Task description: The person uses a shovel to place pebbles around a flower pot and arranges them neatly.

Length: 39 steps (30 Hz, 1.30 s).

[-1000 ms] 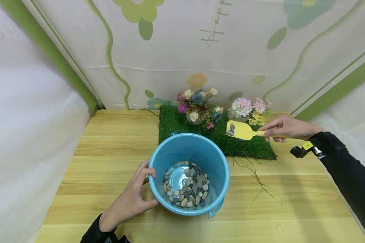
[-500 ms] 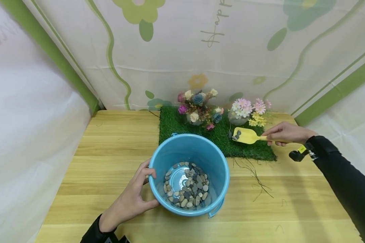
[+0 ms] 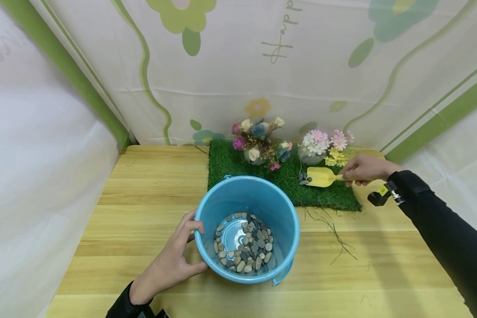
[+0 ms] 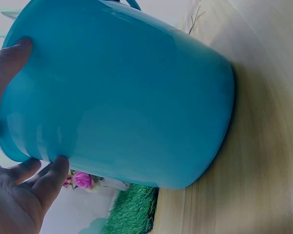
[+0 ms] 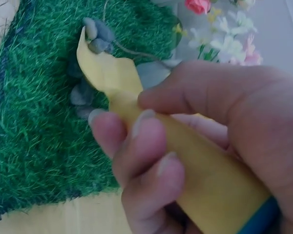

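Observation:
My left hand point(image 3: 172, 260) holds the blue bucket point(image 3: 246, 191) by its left rim, fingers hooked over the edge and thumb against the outer wall. Many grey and tan pebbles point(image 3: 258, 244) lie on the bucket's floor. In the left wrist view the bucket wall point(image 4: 132, 97) fills most of the picture. My right hand point(image 3: 367, 170) grips a yellow toy shovel point(image 3: 319, 177) by the handle, its blade low over the green turf mat point(image 3: 333, 196). A few grey stones point(image 3: 303, 178) are at the blade's tip; in the right wrist view, more dark stones point(image 5: 80, 95) show beneath the blade.
Behind the bucket stands a pot of mixed roses point(image 3: 258, 137). Right of it, a grey pot point(image 3: 310, 155) carries pink, white and yellow flowers point(image 3: 329, 141). Thin dark strands point(image 3: 335, 232) lie on the wooden table point(image 3: 143, 212). A printed curtain point(image 3: 238, 66) closes off the back.
My right hand has lowered the shovel to the turf and drawn slightly left; the stones have slid to its tip, some off onto the mat. The left hand and bucket stay put.

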Motion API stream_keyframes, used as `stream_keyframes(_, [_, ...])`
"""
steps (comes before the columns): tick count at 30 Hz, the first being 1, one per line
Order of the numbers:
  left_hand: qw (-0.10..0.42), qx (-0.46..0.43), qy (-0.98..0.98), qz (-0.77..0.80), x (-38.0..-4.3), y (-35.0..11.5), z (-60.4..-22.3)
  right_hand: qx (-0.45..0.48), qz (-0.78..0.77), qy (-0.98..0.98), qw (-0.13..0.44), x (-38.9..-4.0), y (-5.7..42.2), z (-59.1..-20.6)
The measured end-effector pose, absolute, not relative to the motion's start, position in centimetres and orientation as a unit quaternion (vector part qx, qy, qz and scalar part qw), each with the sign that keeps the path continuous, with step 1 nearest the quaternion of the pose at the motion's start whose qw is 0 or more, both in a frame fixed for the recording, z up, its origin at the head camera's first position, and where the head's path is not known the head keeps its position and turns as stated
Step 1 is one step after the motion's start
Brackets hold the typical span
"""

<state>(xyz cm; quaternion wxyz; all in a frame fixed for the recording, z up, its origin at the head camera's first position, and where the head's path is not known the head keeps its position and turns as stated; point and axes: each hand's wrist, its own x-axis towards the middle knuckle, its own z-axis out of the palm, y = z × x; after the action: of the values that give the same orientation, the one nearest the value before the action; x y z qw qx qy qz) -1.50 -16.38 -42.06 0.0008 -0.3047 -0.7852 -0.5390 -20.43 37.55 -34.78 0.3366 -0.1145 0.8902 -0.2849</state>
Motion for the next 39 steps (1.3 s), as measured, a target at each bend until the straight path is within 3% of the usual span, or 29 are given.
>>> stream_keyframes(9, [0.007,-0.303,-0.784,-0.542,-1.4,-16.3,-41.9,-0.11,-0.263,0.9,0.329,-20.0,36.5,-33.8])
stream_keyframes(23, [0.0,-0.299,-0.786,-0.541,-1.3,-16.4,-42.1,-0.116,-0.298,0.892,0.32,-18.7,38.6,-32.8])
stream_keyframes(39, [0.003,-0.306,-0.783,-0.541,-1.6,-16.3,-42.1,-0.282,-0.399,0.816,0.307,-17.5,36.4,-29.7])
